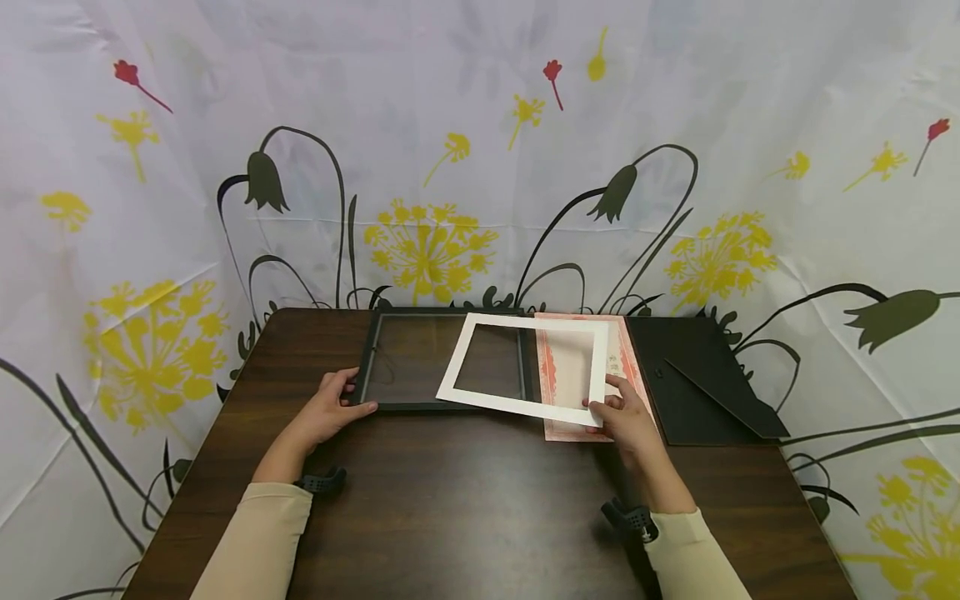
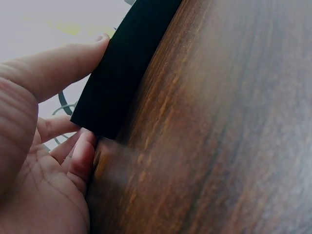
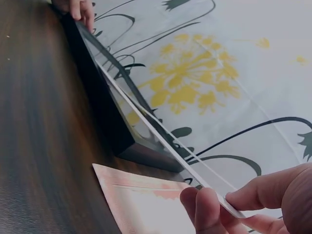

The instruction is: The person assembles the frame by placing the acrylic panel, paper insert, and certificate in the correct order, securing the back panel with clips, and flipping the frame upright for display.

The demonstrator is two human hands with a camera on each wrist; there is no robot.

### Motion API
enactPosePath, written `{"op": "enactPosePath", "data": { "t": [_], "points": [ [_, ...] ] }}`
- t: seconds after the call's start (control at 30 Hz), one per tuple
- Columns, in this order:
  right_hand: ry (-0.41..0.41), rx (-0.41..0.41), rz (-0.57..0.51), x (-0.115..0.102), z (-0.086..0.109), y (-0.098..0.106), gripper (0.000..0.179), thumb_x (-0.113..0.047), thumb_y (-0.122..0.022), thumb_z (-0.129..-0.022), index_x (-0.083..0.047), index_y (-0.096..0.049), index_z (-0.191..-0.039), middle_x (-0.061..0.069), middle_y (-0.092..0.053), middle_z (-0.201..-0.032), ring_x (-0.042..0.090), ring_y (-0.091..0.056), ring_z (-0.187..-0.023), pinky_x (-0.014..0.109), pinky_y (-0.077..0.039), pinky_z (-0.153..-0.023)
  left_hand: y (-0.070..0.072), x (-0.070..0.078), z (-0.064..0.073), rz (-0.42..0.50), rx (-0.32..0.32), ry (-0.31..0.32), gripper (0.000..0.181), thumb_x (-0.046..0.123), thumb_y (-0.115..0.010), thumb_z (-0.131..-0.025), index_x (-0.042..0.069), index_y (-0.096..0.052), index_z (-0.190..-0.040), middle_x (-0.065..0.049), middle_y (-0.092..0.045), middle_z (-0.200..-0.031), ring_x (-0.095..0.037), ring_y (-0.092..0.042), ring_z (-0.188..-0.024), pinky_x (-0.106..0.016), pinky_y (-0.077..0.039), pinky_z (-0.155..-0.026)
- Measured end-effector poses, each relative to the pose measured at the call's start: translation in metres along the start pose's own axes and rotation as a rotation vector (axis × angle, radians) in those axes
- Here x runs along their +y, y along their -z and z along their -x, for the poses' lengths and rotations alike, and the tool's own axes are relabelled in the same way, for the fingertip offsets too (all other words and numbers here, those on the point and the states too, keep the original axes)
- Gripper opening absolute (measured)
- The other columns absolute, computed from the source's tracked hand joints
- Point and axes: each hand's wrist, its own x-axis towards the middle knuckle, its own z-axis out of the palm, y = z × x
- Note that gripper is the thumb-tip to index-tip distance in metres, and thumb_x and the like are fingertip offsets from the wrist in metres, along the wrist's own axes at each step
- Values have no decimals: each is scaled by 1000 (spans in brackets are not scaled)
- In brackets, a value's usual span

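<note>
A black picture frame [image 1: 442, 407] with a glass pane lies on the table. At its near left corner, my left hand [image 1: 322, 410] grips it, thumb along the front side [image 2: 126, 68] and fingers curled by the left side. My right hand [image 1: 626, 417] pinches a white picture mat [image 1: 502, 405] by its near right corner, between thumb and fingers. Tilted, the mat [image 3: 161, 136] slants over the frame's right part and over a pink-bordered certificate [image 1: 555, 429]. Through the mat's window I see some of the frame and the certificate.
Right of the certificate lies a black backing board [image 1: 675, 408] with an easel leg [image 1: 723, 400] on it. The dark wood table [image 1: 465, 508] ends at the back against a white flowered cloth [image 1: 480, 125].
</note>
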Motion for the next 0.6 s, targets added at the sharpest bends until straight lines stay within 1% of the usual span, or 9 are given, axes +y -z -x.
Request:
{"op": "enactPosePath", "data": {
  "t": [0.1,0.17,0.3,0.4,0.43,0.5,0.6],
  "points": [
    [13,18,11,0,-4,2,67,1,-65,-105,-8,-36,-165,5,-64,-97,24,-79,-105,36,-67,-73,0,0,-1,-5,2,-1,94,31,-82,-101,-1,-27,-169,-29,-31,-154,-43,-45,-135,-59,-43,-110],
    [26,47,28,1,-7,1,68,0,-66,-105,-9,-35,-165,7,-62,-97,27,-79,-109,38,-67,-73,0,0,-1,-8,3,1,93,31,-82,-101,-1,-27,-169,-28,-31,-154,-43,-46,-134,-58,-43,-110],
    [41,115,49,5,-13,-3,63,-3,-67,-105,-8,-37,-160,8,-60,-98,36,-76,-121,47,-67,-79,0,0,0,-7,1,4,94,31,-82,-101,-1,-27,-169,-28,-31,-154,-43,-46,-133,-58,-43,-109],
    [51,152,46,8,-17,-7,57,-5,-67,-106,-7,-40,-155,9,-61,-98,40,-75,-123,52,-67,-82,-1,0,0,-5,-1,4,94,32,-82,-101,-1,-27,-169,-28,-31,-154,-43,-45,-135,-59,-43,-110],
    [58,159,46,9,-18,-9,56,-5,-67,-106,-7,-41,-155,11,-61,-99,40,-75,-122,51,-67,-81,-1,0,0,-5,-2,4,94,33,-82,-101,-1,-27,-169,-29,-31,-154,-43,-45,-135,-59,-43,-111],
    [65,164,45,9,-20,-12,54,-6,-67,-106,-7,-42,-154,16,-64,-105,41,-79,-111,49,-67,-76,0,0,0,-8,-3,6,94,34,-81,-101,-1,-27,-169,-28,-31,-154,-42,-45,-136,-58,-44,-111],
    [65,149,51,9,-21,-15,54,-9,-65,-108,-9,-40,-156,25,-67,-120,35,-83,-88,40,-65,-61,1,0,-1,-14,-5,9,95,36,-81,-101,0,-27,-170,-28,-31,-155,-42,-44,-137,-58,-43,-112]
  ]
}}
